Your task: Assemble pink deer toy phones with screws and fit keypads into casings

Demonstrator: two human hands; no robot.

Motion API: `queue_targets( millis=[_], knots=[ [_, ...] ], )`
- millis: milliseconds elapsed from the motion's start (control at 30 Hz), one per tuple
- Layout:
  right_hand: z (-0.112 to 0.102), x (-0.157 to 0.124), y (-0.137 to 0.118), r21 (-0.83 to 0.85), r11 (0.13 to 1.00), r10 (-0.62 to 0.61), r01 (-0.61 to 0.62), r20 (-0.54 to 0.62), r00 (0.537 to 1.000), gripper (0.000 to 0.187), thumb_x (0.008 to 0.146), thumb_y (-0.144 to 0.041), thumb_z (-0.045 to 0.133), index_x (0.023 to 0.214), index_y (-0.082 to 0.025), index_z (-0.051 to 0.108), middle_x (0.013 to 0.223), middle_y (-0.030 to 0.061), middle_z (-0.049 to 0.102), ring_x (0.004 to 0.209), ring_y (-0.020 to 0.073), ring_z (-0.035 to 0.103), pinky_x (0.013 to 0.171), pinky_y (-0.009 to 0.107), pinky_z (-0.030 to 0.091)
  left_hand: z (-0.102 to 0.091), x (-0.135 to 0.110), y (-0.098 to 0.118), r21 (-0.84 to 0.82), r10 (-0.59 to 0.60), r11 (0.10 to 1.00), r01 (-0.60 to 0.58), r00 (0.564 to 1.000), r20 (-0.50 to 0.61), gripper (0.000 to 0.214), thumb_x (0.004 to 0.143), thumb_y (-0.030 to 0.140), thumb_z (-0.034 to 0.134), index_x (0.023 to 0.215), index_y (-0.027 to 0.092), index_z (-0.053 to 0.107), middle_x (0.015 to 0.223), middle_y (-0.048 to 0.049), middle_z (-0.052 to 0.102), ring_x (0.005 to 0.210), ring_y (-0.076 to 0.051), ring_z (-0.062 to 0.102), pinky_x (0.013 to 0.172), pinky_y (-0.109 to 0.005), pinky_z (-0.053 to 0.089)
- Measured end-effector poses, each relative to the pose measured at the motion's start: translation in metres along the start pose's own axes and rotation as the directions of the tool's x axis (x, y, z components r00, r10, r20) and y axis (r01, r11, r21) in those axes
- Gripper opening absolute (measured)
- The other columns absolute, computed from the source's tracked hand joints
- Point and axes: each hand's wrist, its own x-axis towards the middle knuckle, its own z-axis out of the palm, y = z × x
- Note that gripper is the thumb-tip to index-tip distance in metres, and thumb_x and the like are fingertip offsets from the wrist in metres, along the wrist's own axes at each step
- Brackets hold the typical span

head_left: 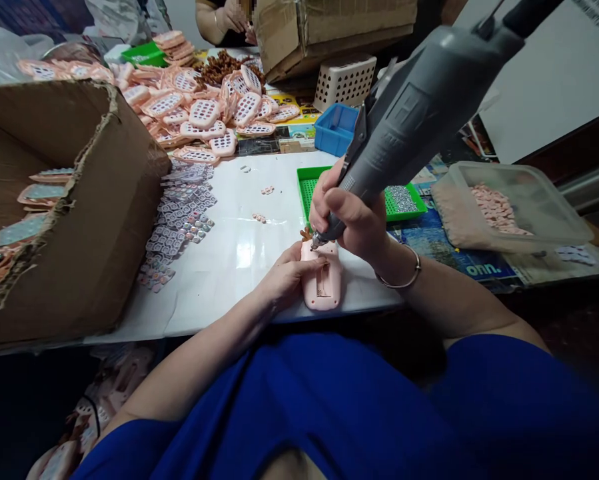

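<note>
My right hand (352, 217) is wrapped round the lower end of a grey electric screwdriver (419, 107), whose tip touches the top end of a pink plastic toy shell (322, 280). That shell lies back-up on the white table (239, 247) near its front edge. My left hand (286, 273) presses on the shell's left side, fingers closed against it. A small brown part sits just above the shell by the tool tip.
A big torn cardboard box (79, 220) stands at the left with pink parts inside. Sticker sheets (179, 213) lie beside it. Behind are a pile of pink keypad shells (204, 113), a green tray (404, 200), a blue bin (335, 128), a clear tub (509, 207), and another person's hands (232, 20).
</note>
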Motion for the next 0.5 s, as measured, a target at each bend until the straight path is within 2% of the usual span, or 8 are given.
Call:
queue_targets(
  millis=[133, 233, 367, 500],
  knots=[
    [-0.001, 0.004, 0.002, 0.033, 0.999, 0.026, -0.026, -0.002, 1.0, 0.039, 0.071, -0.049, 0.08, 0.071, -0.023, 0.052, 0.049, -0.0097, 0.048, 0.035, 0.0066, 0.039, 0.037, 0.021, 0.034, 0.001, 0.0, -0.001, 0.013, 0.011, 1.0, -0.012, 0.999, 0.034, 0.03, 0.058, 0.014, 0.078, 0.085, 0.015, 0.064, 0.078, -0.001, 0.069, 0.072, -0.015, 0.061, 0.081, -0.029, 0.048],
    [0.0, 0.002, 0.001, -0.022, 0.999, 0.042, -0.043, -0.024, 0.999, 0.042, 0.068, -0.056, 0.081, 0.079, -0.025, 0.055, 0.051, -0.0092, 0.048, 0.036, 0.0086, 0.039, 0.037, 0.025, 0.035, 0.002, 0.0, 0.0, 0.024, 0.018, 1.0, -0.019, 0.999, 0.046, 0.03, 0.058, 0.014, 0.078, 0.085, 0.015, 0.064, 0.079, -0.0014, 0.069, 0.073, -0.015, 0.061, 0.08, -0.029, 0.048],
    [0.001, -0.006, -0.003, -0.119, 0.992, -0.05, 0.045, -0.036, 0.998, 0.043, 0.071, -0.058, 0.079, 0.092, -0.027, 0.057, 0.056, -0.0091, 0.046, 0.042, 0.0108, 0.044, 0.043, 0.027, 0.041, 0.001, 0.001, 0.002, 0.009, 0.015, 1.0, -0.016, 0.999, 0.042, 0.031, 0.057, 0.014, 0.078, 0.083, 0.015, 0.062, 0.076, -0.0011, 0.069, 0.069, -0.014, 0.061, 0.075, -0.028, 0.048],
    [0.0, -0.005, -0.01, -0.07, 0.992, -0.115, 0.109, -0.082, 0.99, 0.032, 0.076, -0.049, 0.08, 0.091, -0.027, 0.062, 0.059, -0.0081, 0.05, 0.041, 0.0098, 0.045, 0.04, 0.026, 0.036, -0.002, 0.004, 0.003, -0.013, -0.011, 1.0, 0.011, 0.999, 0.044, 0.033, 0.058, 0.012, 0.077, 0.088, 0.014, 0.063, 0.08, -0.0034, 0.07, 0.071, -0.015, 0.062, 0.076, -0.029, 0.049]
  ],
)
